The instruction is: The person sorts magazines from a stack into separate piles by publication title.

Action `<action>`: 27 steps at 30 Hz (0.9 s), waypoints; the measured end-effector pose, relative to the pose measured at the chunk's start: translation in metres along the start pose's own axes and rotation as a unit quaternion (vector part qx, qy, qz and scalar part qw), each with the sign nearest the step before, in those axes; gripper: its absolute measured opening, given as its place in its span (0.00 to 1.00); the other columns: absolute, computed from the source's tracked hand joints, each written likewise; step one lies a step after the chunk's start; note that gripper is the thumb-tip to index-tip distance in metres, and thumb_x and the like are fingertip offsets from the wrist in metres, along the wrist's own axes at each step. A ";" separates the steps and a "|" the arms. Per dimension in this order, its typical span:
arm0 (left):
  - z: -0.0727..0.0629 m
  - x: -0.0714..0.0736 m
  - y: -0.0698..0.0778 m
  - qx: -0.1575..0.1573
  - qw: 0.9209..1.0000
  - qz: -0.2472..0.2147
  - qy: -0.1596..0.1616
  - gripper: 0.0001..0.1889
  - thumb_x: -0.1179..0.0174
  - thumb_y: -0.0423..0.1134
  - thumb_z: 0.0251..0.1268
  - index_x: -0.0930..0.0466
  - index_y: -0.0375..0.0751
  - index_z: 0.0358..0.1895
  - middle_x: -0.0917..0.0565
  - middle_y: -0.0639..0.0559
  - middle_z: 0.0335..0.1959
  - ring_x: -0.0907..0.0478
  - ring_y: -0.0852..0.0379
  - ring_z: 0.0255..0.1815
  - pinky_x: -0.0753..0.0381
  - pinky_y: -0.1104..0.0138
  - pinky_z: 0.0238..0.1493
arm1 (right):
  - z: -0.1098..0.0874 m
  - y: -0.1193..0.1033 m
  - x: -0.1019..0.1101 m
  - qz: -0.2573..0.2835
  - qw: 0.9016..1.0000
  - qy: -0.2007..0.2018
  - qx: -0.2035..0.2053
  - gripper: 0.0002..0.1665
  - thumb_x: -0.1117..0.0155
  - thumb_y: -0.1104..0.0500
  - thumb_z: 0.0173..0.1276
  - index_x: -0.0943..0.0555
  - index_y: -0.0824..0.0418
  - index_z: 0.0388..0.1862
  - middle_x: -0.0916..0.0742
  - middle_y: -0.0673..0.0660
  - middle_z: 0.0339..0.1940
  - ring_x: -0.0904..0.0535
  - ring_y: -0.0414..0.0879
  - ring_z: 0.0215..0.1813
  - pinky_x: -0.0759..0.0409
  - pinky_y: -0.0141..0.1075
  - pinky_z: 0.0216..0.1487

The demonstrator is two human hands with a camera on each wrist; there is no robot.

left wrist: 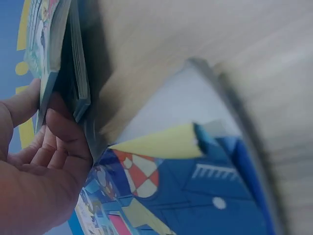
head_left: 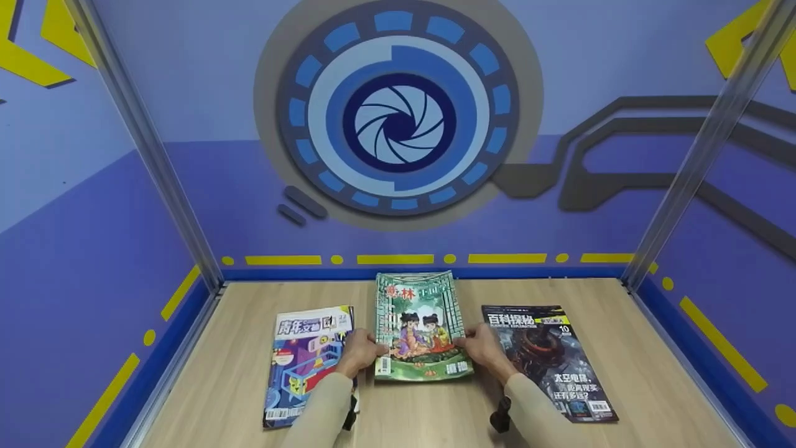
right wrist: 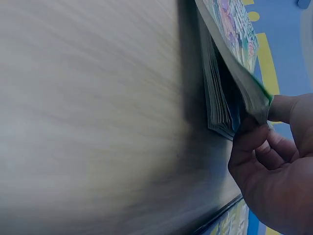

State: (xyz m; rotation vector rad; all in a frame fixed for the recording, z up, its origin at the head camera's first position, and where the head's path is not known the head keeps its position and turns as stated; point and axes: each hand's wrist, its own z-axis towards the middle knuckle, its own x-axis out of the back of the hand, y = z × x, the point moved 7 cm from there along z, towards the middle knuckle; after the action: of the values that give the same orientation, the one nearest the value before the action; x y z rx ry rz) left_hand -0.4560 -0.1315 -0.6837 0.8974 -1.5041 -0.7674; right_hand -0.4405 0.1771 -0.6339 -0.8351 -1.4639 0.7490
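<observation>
A green magazine (head_left: pixel 429 364) with two cartoon children on its cover is at the middle back of the table. My left hand (head_left: pixel 362 351) pinches its left edge, thumb on the cover and fingers beneath. On the opposite edge, my right hand (head_left: pixel 486 350) grips it the same way. Both wrist views show a second thick bundle of pages (right wrist: pixel 215 93) under the held magazine, with a dark gap between them toward the near end. Most of that lower bundle is hidden by the green cover.
A purple-and-blue magazine (head_left: pixel 305 361) lies on the wooden table (head_left: pixel 423 417) at the left, partly under my left forearm. At the right lies a dark magazine (head_left: pixel 541 358), overlapped by my right forearm. A blue-purple wall panel (head_left: pixel 217 205) rises behind the table.
</observation>
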 end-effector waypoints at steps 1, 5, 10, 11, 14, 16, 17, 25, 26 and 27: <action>-0.002 0.002 0.002 -0.004 1.000 0.007 0.011 0.27 0.22 0.35 0.59 0.37 0.51 0.18 0.38 0.57 0.18 0.35 0.58 0.21 0.36 0.63 0.22 | 0.001 -0.001 -0.001 -0.006 1.000 0.003 0.002 0.08 0.26 0.66 0.70 0.14 0.64 0.29 0.22 0.49 0.24 0.27 0.44 0.30 0.30 0.36 0.32; -0.015 0.009 0.014 -0.015 0.999 0.027 0.045 0.26 0.21 0.34 0.55 0.35 0.50 0.18 0.36 0.57 0.19 0.34 0.58 0.21 0.36 0.64 0.23 | 0.001 0.000 -0.002 -0.033 0.999 0.015 0.010 0.14 0.24 0.65 0.68 0.18 0.61 0.23 0.26 0.47 0.21 0.30 0.43 0.28 0.34 0.36 0.30; -0.037 0.017 0.041 -0.031 0.997 0.056 0.050 0.18 0.24 0.32 0.56 0.28 0.43 0.24 0.29 0.53 0.23 0.31 0.54 0.27 0.34 0.62 0.28 | 0.001 0.003 -0.002 -0.060 0.998 0.024 0.001 0.17 0.23 0.63 0.69 0.20 0.58 0.22 0.25 0.47 0.21 0.30 0.42 0.27 0.34 0.35 0.29; -0.036 0.017 0.043 -0.039 0.996 0.068 0.052 0.16 0.24 0.33 0.57 0.26 0.41 0.25 0.27 0.51 0.24 0.30 0.53 0.28 0.33 0.62 0.29 | 0.000 0.003 -0.002 -0.064 0.998 0.026 0.000 0.19 0.23 0.62 0.69 0.21 0.57 0.21 0.26 0.46 0.21 0.30 0.42 0.27 0.34 0.35 0.28; -0.036 0.018 0.045 -0.057 0.991 0.103 0.059 0.12 0.24 0.35 0.59 0.20 0.37 0.32 0.20 0.48 0.28 0.28 0.53 0.31 0.28 0.61 0.32 | -0.002 0.000 -0.002 -0.079 0.996 0.040 0.015 0.24 0.22 0.60 0.70 0.27 0.55 0.20 0.28 0.46 0.20 0.32 0.41 0.25 0.36 0.34 0.27; -0.037 0.019 0.046 -0.065 0.989 0.120 0.062 0.12 0.23 0.37 0.60 0.17 0.35 0.37 0.16 0.46 0.31 0.25 0.52 0.33 0.24 0.59 0.36 | -0.004 -0.002 -0.001 -0.095 0.994 0.053 0.032 0.24 0.22 0.59 0.70 0.27 0.55 0.20 0.28 0.47 0.20 0.32 0.41 0.25 0.36 0.35 0.27; -0.037 0.019 0.046 -0.068 0.988 0.128 0.061 0.13 0.23 0.38 0.61 0.16 0.33 0.39 0.14 0.44 0.33 0.24 0.51 0.34 0.22 0.57 0.38 | -0.005 -0.003 -0.002 -0.104 0.992 0.060 0.041 0.23 0.22 0.59 0.70 0.26 0.55 0.21 0.26 0.47 0.20 0.31 0.42 0.25 0.35 0.35 0.27; -0.057 0.031 0.057 -0.100 0.978 0.172 0.057 0.22 0.25 0.49 0.64 0.16 0.34 0.51 0.11 0.40 0.47 0.14 0.45 0.47 0.15 0.48 0.51 | -0.022 -0.005 0.000 -0.127 0.987 0.070 0.067 0.14 0.28 0.59 0.75 0.17 0.70 0.46 0.09 0.67 0.42 0.13 0.55 0.43 0.13 0.53 0.47; -0.060 0.033 0.058 -0.105 0.979 0.167 0.057 0.23 0.26 0.50 0.66 0.16 0.35 0.53 0.11 0.40 0.49 0.14 0.44 0.49 0.15 0.47 0.53 | -0.024 -0.006 0.002 -0.126 0.987 0.073 0.072 0.15 0.29 0.59 0.75 0.18 0.71 0.48 0.09 0.68 0.43 0.12 0.56 0.45 0.13 0.54 0.48; -0.063 0.036 0.060 -0.112 0.979 0.163 0.057 0.24 0.27 0.51 0.68 0.16 0.36 0.55 0.12 0.40 0.51 0.14 0.44 0.52 0.15 0.47 0.55 | -0.026 -0.007 0.005 -0.125 0.986 0.079 0.078 0.15 0.29 0.59 0.76 0.18 0.72 0.50 0.08 0.68 0.43 0.11 0.56 0.45 0.13 0.54 0.48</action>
State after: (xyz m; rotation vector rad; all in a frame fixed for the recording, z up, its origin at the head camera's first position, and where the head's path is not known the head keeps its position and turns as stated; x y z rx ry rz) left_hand -0.4022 -0.1319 -0.6073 0.5004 -1.3859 -0.6179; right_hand -0.4156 0.1771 -0.6232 -0.5652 -1.3206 0.5854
